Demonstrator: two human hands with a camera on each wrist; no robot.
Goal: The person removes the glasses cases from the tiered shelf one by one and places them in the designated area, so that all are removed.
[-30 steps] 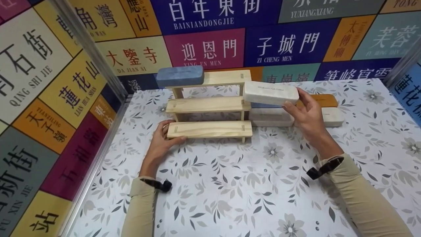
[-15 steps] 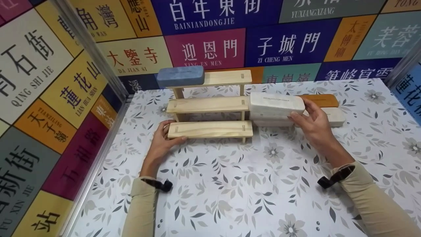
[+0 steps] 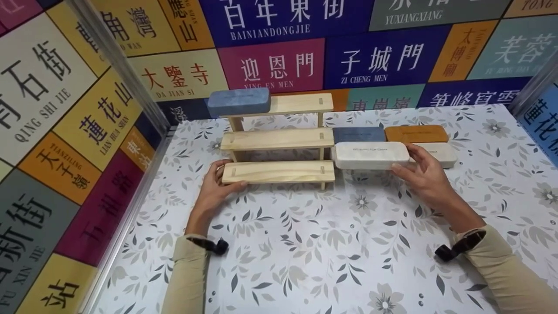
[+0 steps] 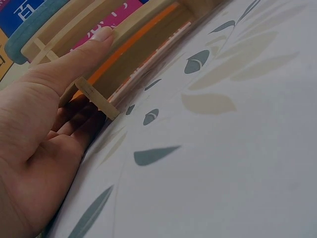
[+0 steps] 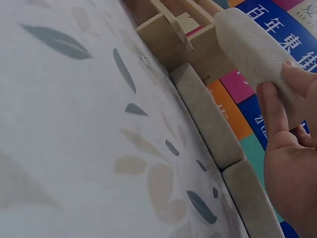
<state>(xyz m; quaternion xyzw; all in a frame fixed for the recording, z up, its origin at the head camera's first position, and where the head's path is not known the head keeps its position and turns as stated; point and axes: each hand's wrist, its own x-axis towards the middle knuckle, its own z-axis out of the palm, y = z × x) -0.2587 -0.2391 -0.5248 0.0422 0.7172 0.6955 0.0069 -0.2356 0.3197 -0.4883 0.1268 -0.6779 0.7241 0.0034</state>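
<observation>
In the head view my right hand (image 3: 423, 172) holds a white oblong case (image 3: 372, 155) by its right end, thumb in front. The right wrist view shows this case (image 5: 252, 54) raised above another white case (image 5: 210, 119) on the table; from the head it mostly hides that one. Just left of it stands a three-tier wooden rack (image 3: 278, 171). My left hand (image 3: 218, 181) grips the left end of its lowest tier. In the left wrist view the thumb of this hand (image 4: 49, 114) lies over the board, with fingers partly hidden beneath.
A blue case (image 3: 239, 100) sits on the top tier's left part. Right of the rack lie another blue case (image 3: 358, 134), an orange case (image 3: 417, 133) and a white case (image 3: 438, 155). A sign-covered wall (image 3: 270, 63) stands behind the flower-patterned table (image 3: 305, 261).
My right hand has brought the white case down and toward me, slightly to the right, uncovering the blue case behind it. The left hand stays on the rack.
</observation>
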